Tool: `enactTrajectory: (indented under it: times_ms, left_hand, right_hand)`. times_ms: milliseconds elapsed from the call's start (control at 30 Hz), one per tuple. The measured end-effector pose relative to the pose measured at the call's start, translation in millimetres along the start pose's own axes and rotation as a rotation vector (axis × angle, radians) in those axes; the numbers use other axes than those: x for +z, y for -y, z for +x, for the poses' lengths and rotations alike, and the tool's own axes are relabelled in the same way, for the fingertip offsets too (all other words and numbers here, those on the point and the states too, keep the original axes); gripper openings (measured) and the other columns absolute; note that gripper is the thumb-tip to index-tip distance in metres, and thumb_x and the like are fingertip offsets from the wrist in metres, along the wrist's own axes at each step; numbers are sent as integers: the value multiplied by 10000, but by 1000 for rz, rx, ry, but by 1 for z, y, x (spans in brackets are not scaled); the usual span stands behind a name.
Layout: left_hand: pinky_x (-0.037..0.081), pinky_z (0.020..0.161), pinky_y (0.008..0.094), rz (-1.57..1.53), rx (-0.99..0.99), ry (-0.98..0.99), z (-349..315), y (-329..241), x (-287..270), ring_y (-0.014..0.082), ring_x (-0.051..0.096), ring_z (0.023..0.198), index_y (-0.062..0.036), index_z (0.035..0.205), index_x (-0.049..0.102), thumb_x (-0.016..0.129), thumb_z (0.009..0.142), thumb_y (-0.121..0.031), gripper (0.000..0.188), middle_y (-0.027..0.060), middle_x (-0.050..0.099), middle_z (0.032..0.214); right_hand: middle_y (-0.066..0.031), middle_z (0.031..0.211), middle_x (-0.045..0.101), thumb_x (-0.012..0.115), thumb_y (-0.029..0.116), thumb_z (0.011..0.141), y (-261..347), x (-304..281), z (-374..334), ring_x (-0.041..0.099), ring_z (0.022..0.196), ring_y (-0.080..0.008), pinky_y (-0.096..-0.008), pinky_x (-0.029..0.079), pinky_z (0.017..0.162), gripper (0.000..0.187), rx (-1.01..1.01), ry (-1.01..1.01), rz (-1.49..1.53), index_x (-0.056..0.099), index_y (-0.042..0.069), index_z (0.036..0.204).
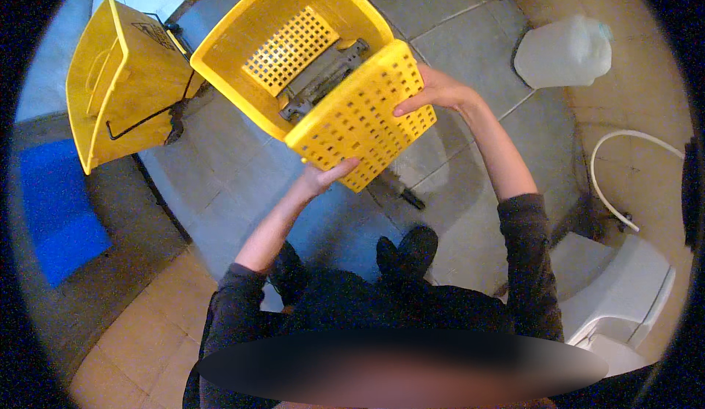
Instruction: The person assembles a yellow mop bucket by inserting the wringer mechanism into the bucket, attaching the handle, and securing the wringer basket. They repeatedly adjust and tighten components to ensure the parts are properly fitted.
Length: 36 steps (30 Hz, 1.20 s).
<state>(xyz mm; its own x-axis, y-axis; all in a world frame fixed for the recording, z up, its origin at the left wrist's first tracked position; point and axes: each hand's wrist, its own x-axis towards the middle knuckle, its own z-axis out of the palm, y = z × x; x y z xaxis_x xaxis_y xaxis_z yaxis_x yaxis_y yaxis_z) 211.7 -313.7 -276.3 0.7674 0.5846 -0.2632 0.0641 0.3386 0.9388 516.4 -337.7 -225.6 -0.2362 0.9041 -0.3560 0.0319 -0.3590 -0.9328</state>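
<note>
Both my hands hold a yellow mop wringer (371, 119) in front of me, above the tiled floor. Its perforated panel faces up toward me, while the hollow body and a grey mechanism show behind it. My left hand (323, 178) grips the panel's lower left edge, the thumb over the holes and the fingers mostly hidden beneath. At the right side, my right hand (440, 90) is closed on the panel's edge with its thumb on the face. Left of the wringer stands a yellow mop bucket (128, 78) with a thin black wire handle.
A translucent plastic jug (554, 53) stands at the right by the wall. Below it are a white hose (598, 167) and a white toilet (631, 291). Blue material (59, 211) lies at the left on a dark surface. A small dark object (413, 198) is beyond my shoes.
</note>
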Motion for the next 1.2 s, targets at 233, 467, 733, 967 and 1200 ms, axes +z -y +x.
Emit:
enactTrajectory:
  times_ms: [233, 467, 733, 967, 1200]
  left_hand:
    - [494, 969, 433, -432, -264, 25, -17, -100, -21, 298, 617, 1093, 19, 1261, 535, 670, 726, -83, 561, 153, 642, 1190]
    - [456, 1031, 520, -438, -334, -135, -24, -163, 19, 386, 581, 1145, 24, 1362, 411, 611, 699, -193, 726, 207, 572, 1279]
    - [441, 1051, 493, -559, -206, -53, -10, -106, -7, 358, 553, 1209, 58, 1373, 400, 612, 790, -132, 649, 207, 552, 1319]
    - [489, 994, 496, -602, -49, -104, -10, -57, -6, 331, 596, 1156, 8, 1367, 427, 651, 813, -247, 650, 171, 581, 1293]
    - [496, 954, 392, -486, -15, -48, -3, -56, -18, 239, 612, 1105, -23, 1298, 494, 748, 749, -93, 609, 105, 632, 1203]
  right_hand:
    - [-93, 1065, 718, 850, 231, 717, 76, 24, -7, 694, 924, -173, -330, 562, 826, 507, 67, -39, 206, 662, 28, 1141]
    - [-109, 1154, 684, 809, 212, 787, 101, 33, -43, 696, 960, -195, -352, 580, 850, 588, 146, 61, 480, 553, 2, 1274]
    - [-123, 1213, 653, 813, 232, 787, 85, 28, -25, 664, 1050, -202, -356, 555, 899, 643, 117, -65, 319, 524, -4, 1311]
    - [-122, 1250, 632, 791, 223, 813, 76, 34, -22, 640, 1096, -190, -345, 525, 938, 627, 169, -127, 243, 509, -6, 1324]
    - [-88, 1222, 649, 813, 202, 782, 77, 23, -20, 628, 1088, -181, -340, 484, 967, 586, 176, -142, 40, 556, 21, 1277]
